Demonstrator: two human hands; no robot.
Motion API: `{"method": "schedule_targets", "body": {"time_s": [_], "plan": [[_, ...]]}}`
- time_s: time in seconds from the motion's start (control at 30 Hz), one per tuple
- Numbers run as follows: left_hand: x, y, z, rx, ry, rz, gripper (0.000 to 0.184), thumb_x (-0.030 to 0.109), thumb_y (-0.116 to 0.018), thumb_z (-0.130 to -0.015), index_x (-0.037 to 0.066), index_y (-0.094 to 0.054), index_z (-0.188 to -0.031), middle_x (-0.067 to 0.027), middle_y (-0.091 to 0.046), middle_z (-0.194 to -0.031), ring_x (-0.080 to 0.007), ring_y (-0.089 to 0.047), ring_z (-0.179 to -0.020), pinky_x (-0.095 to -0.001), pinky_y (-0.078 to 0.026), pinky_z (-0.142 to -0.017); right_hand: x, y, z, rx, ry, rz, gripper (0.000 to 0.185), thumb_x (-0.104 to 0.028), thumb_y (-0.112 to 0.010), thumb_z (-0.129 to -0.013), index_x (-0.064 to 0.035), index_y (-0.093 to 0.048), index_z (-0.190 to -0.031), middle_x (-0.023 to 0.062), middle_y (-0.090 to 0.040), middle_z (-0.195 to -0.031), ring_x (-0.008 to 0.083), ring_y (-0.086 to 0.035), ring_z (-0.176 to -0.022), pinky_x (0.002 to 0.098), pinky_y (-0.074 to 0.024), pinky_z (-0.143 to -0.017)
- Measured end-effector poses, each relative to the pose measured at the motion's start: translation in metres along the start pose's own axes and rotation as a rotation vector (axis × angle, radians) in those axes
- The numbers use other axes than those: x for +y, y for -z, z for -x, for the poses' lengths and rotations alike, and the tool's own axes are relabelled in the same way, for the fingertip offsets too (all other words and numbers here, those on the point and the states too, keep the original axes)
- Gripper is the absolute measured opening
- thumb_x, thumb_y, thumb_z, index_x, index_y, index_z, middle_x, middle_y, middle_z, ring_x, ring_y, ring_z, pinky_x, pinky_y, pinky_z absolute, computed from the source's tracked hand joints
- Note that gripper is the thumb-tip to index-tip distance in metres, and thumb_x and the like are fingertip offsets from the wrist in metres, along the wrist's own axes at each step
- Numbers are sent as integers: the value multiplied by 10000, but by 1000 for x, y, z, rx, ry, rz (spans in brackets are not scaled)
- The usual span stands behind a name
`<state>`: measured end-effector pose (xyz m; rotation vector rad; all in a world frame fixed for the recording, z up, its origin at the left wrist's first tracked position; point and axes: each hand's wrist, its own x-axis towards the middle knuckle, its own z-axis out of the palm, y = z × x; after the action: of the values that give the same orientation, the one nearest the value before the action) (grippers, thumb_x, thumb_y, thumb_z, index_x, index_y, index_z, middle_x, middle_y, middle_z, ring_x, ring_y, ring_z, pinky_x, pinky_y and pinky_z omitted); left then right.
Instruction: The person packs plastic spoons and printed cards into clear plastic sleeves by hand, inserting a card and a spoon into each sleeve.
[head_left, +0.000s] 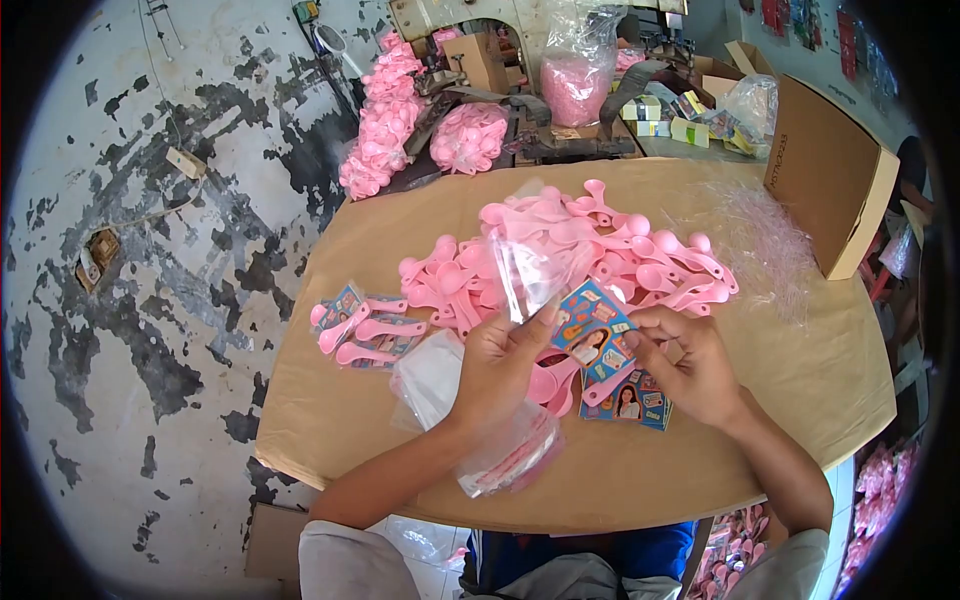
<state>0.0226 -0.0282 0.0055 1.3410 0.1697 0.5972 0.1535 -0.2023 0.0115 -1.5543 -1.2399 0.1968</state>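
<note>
My left hand is closed on a clear plastic bag, pinched between thumb and fingers. My right hand grips a blue printed card by its right edge; the card's left side reaches the left thumb. Below it lie more blue cards with a pink spoon across them. A heap of pink plastic spoons spreads behind both hands. Clear bags lie under and beside my left wrist. To the left, several pink spoons rest on other blue cards.
Brown paper covers the table. An upright cardboard box stands at the right, beside thin clear plastic strands. Behind the table are bagged pink spoons, a machine and small boxes. A peeling wall is left.
</note>
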Motion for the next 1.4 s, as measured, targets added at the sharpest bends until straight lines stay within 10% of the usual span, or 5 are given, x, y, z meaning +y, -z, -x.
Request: {"method": "schedule_targets", "body": {"time_s": [0.5, 0.93, 1.1, 1.3, 1.4], "plan": [[10, -21, 11, -43, 206, -30, 289, 260, -591, -971, 19, -644, -1120, 9, -650, -975, -34, -574, -857, -219, -468, -742, 1, -13, 8, -131, -196, -406, 198, -88, -585, -951, -2, -648, -1118, 21, -681, -888, 67, -619, -782, 250, -531, -687], [20, -17, 10, -344, 105, 142, 592, 465, -311, -1017, 51, -299, -1441, -162, -422, -1436, -279, -406, -1346, -449, -338, -1111, -19, -12, 7, -129, -368, -581, 192, -139, -665, -914, -18, -653, -1063, -19, -648, -829, 26, -570, -752, 211, -477, -643], [11, -13, 22, -427, 115, -218, 673, 172, -726, -833, 63, -367, -1391, -141, -444, -1421, -224, -452, -1298, -389, -377, -1079, -11, -28, 10, -80, -171, -533, 225, -155, -627, -934, -23, -618, -1116, 17, -649, -864, 58, -586, -760, 230, -486, -656], [22, 1, 7, -249, -85, -31, 587, -59, -760, -706, 84, -458, -1187, -151, -520, -1318, -233, -522, -1211, -372, -483, -978, 5, -9, 13, -195, -296, -887, 662, -544, -245, -1011, 21, -545, -1182, 88, -653, -1004, 193, -661, -852, 292, -513, -681], [22, 10, -4, -359, -338, -245, 529, -72, -747, -721, 87, -475, -1146, -159, -554, -1268, -251, -500, -1241, -386, -464, -1002, -7, -1, 4, -159, -229, -605, 556, -500, -369, -1009, -1, -549, -1176, 59, -647, -957, 154, -641, -788, 273, -504, -652]]}}
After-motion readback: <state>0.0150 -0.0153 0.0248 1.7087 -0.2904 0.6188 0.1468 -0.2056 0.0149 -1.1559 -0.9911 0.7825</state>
